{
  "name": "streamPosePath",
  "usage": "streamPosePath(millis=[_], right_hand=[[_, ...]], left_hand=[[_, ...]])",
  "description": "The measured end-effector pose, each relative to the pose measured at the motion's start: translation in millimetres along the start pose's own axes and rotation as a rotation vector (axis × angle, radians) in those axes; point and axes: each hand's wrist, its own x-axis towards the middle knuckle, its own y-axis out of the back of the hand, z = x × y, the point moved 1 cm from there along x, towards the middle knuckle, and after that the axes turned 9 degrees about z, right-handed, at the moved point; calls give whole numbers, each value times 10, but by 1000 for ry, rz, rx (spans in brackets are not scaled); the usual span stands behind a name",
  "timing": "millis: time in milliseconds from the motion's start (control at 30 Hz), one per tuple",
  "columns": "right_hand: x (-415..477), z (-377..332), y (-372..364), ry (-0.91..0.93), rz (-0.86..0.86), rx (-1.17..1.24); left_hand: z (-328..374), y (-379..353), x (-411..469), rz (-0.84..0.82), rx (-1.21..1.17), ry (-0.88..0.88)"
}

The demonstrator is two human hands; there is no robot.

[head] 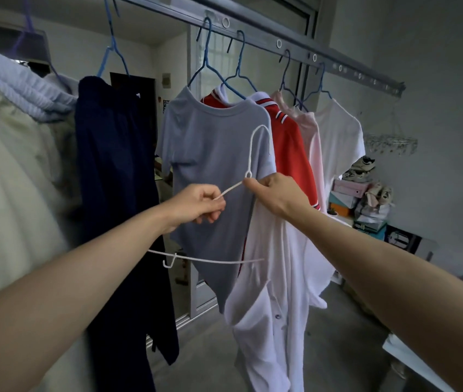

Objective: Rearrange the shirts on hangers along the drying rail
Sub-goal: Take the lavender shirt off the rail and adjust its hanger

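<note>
Evidently midway: left hand (200, 203) and right hand (275, 195) both pinch a thin white wire hanger (253, 154); white buttoned shirt (275, 278) beneath the right fingers (254, 185), not yet on the grey metal rail (253, 32).

This is looking like the laundry corner of a home, perhaps a balcony or utility space. Above the left hand (200, 203) and right hand (275, 195), a metal drying rail (253, 32) is running overhead, and shirts (213, 154) are hanging from it on blue wire hangers (207, 56). Beyond the hands, a sliding glass door (196, 295) is giving onto a dim inner room. To the right of the right hand, shoeboxes (346, 190) are sitting stacked with sneakers (362, 168) on top, and a round peg hanger (391, 144) is dangling by the grey wall (437, 66).
</note>
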Motion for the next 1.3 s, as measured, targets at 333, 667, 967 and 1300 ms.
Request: streamPosePath(millis=[333, 667, 967, 1300], right_hand=[[29, 176, 110, 47, 119, 46], [-24, 204, 121, 372, -82, 225], [-10, 176, 107, 401, -139, 353], [88, 517, 260, 193, 86, 342]], left_hand=[[150, -337, 108, -141, -196, 146], [-34, -582, 142, -244, -65, 147], [-52, -801, 150, -236, 126, -11], [-524, -385, 221, -261, 506, 25]])
